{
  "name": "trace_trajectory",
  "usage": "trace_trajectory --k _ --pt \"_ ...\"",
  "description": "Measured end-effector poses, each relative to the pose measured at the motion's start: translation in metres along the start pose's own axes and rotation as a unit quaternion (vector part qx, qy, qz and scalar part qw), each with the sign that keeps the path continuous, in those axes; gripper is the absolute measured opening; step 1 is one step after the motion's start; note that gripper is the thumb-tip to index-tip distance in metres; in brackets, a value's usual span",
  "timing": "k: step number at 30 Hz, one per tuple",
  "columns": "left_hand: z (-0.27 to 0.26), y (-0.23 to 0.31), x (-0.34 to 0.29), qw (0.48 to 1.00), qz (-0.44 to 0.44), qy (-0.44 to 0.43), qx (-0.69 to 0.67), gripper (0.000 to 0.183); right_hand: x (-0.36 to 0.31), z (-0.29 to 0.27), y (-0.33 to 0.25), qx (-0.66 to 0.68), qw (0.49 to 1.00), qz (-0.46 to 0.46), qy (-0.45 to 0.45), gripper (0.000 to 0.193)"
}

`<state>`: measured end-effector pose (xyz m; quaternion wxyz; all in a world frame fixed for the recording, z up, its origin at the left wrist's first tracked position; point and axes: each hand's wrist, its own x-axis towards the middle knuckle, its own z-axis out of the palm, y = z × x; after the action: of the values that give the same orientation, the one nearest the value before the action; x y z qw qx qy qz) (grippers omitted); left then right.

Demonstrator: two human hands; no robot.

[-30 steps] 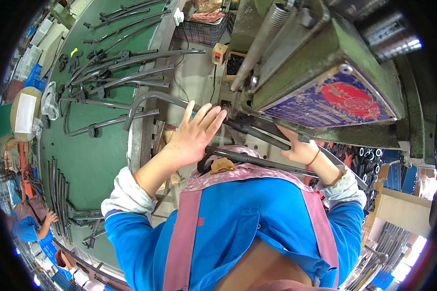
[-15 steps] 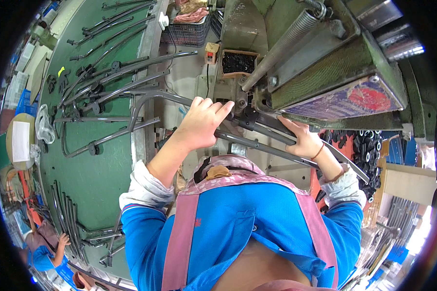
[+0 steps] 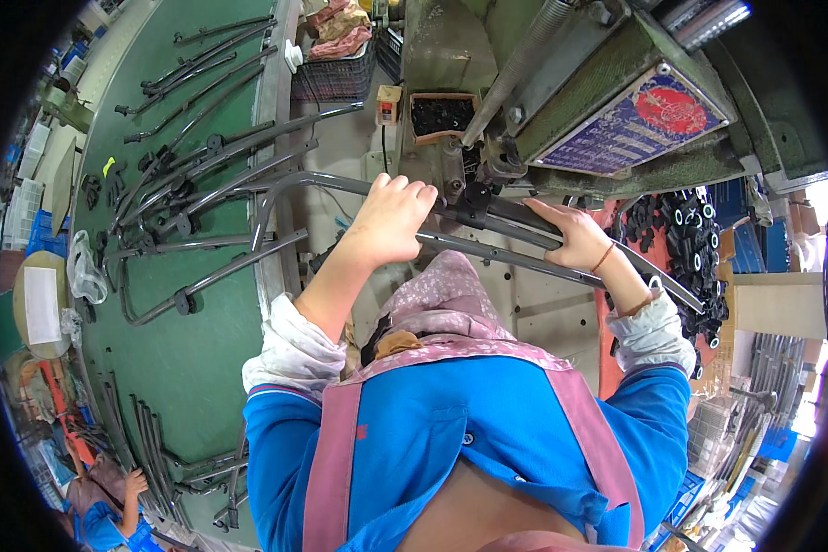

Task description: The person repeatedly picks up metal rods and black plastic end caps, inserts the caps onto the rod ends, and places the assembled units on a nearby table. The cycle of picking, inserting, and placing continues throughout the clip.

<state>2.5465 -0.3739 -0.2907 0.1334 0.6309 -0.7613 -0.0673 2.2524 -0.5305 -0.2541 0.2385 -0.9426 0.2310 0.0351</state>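
A grey bent metal tube frame lies across in front of me, its two long tubes running to the right and its bent end resting over the table's edge. My left hand is closed round the upper tube with curled fingers. On that tube, just right of the left hand, sits a black clamp-like fitting. My right hand grips the frame farther right, thumb laid along the upper tube; its other fingers are partly hidden. Directly beyond the fitting stands the lower part of a green press.
The press's head overhangs at the right. Several similar tube frames lie on the green table at left. A box of small black parts and a black crate stand at the back; black rings are piled at right. Another person is at lower left.
The view has shifted, so the press appears higher. The held frame and its black fitting sit slightly nearer me relative to the press. Both hands keep their hold; my left fingers look more curled.
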Motion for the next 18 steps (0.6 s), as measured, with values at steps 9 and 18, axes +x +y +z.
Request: trace_trajectory --k 9,18 --pt "-0.012 0.001 -0.002 0.997 -0.04 -0.057 -0.019 0.051 0.012 0.002 0.007 -0.005 0.999 -0.027 -0.017 0.092" --pt "-0.019 0.015 -0.012 0.998 -0.012 0.023 0.049 0.035 -0.007 0.002 0.012 0.037 0.998 -0.021 0.035 0.085"
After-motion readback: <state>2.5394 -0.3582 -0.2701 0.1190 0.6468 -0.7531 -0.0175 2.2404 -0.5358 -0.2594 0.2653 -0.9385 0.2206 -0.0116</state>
